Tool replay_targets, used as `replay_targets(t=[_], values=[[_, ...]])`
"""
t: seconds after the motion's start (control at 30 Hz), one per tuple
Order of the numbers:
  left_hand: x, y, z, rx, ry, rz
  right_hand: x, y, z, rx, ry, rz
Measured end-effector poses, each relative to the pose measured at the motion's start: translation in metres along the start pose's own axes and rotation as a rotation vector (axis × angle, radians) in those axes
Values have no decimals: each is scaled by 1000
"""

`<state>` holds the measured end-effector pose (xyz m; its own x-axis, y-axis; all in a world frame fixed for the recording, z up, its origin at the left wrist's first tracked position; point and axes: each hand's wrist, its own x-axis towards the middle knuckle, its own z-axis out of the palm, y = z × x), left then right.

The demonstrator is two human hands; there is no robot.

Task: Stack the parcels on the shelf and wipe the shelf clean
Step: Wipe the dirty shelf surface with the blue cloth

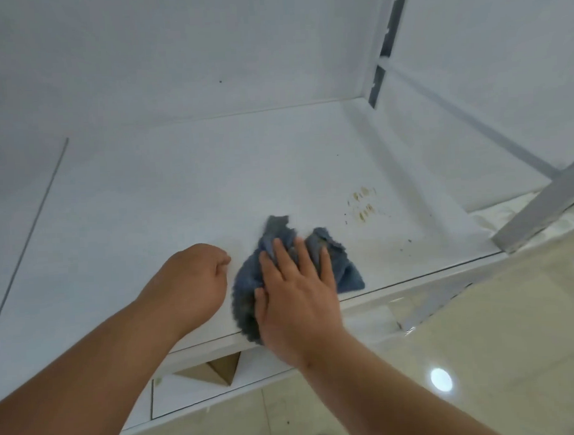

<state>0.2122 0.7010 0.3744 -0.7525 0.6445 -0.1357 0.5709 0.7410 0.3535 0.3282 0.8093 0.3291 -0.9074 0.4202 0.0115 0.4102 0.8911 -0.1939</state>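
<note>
Wide bare room is being left across the shelf (180,188), out to the back wall and the far left. The front edge is being occupied by the left hand (196,279) and, just beside it, the right hand (298,291) pressed flat on the blue cloth (342,267). The right end is being closed off by the grey upright (539,205).

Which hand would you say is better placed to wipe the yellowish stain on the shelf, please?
Right. The right hand already presses flat on the cloth, and the stain lies just beyond it to the right. The left hand is curled, off the cloth, farther away.
</note>
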Motion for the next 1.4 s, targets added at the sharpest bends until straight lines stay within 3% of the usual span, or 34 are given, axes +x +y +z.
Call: replay_targets(t=[0.07, 0.17, 0.33, 0.47, 0.6, 0.67, 0.73, 0.8, 0.87, 0.97, 1.03, 1.13, 1.2, 1.27, 1.4], values=[[0, 2, 0, 9, -11, -3, -5, -14, 4, 37, -29, -121], [-1, 6, -3, 2, -12, 4, -3, 21, -2, -14, -28, -182], [0, 16, -4, -31, -14, 29, -2, 126, -22, -145, -61, 163], [5, 34, 6, -59, -23, 80, -7, 110, -21, -53, -48, 409], [17, 53, 14, -42, -7, 80, -10, 50, -6, -7, 23, 77], [26, 60, 18, -41, 13, 72, -7, 61, -7, -13, -34, -120], [33, 68, 20, -35, 17, 81, 2, 97, -18, -53, -93, -183], [39, 76, 22, -12, 2, 85, 16, 143, -28, -119, -65, -92], [46, 84, 26, 4, -8, 74, 25, 187, -38, -137, -81, 121], [52, 93, 31, 26, -7, 58, 23, 203, -41, -86, -80, 368], [55, 99, 33, 34, 8, 40, 21, 176, -37, -49, -66, 323], [60, 103, 36, 40, 41, 13, 20, 122, -23, 5, -42, -50], [63, 105, 36, 46, 59, -1, 35, 122, -25, -17, -64, -195], [64, 107, 37, 61, 79, -7, 60, 153, -31, -96, -76, -183], [69, 111, 39, 111, 83, -35, 101, 214, -50, -124, -113, 143]])
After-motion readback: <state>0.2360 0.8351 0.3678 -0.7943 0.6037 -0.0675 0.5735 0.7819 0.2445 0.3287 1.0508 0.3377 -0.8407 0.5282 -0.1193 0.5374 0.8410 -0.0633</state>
